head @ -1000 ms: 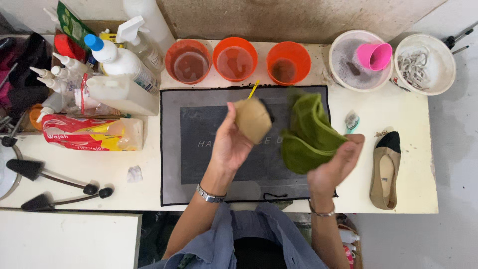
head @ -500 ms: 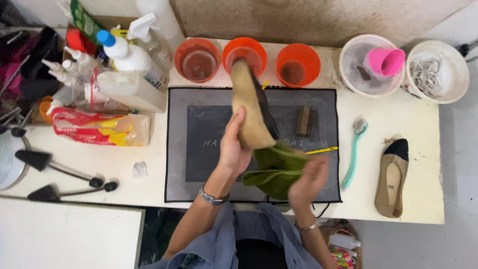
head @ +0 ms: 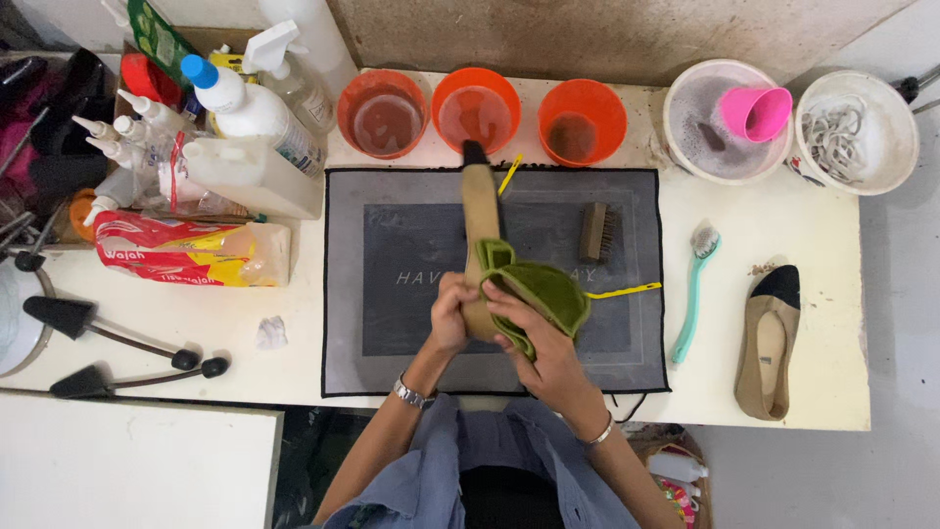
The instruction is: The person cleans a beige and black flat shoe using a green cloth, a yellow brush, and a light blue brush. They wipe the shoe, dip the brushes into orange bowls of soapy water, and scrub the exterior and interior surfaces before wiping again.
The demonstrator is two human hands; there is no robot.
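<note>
The person holds a tan flat shoe [head: 480, 235] with a black toe upright over the middle of the grey mat [head: 392, 323], toe pointing toward the far edge of the counter [head: 294, 362]. The left hand [head: 452, 315] is wrapped around the heel end of the shoe, fingers closed on it. The right hand [head: 534, 338] presses a green cloth [head: 543, 294] against the shoe's side, fingers curled into the cloth, which drapes over the lower half of the shoe.

By the look of it, the step in hand is wiping the shoe down with the cloth. The next stroke would call for a firm grip by the left hand while the cloth travels along the upper toward the toe.

On the mat just right of the shoe lie a small brush [head: 597, 233] and a yellow stick [head: 623, 291]. Three orange bowls [head: 476, 110] stand along the far edge, with two white tubs toward the far right corner, one holding a pink cup [head: 756, 113]. A teal brush [head: 693, 294] and the matching second shoe [head: 768, 343] lie near the right edge. Bottles [head: 245, 108] crowd the far left corner.
</note>
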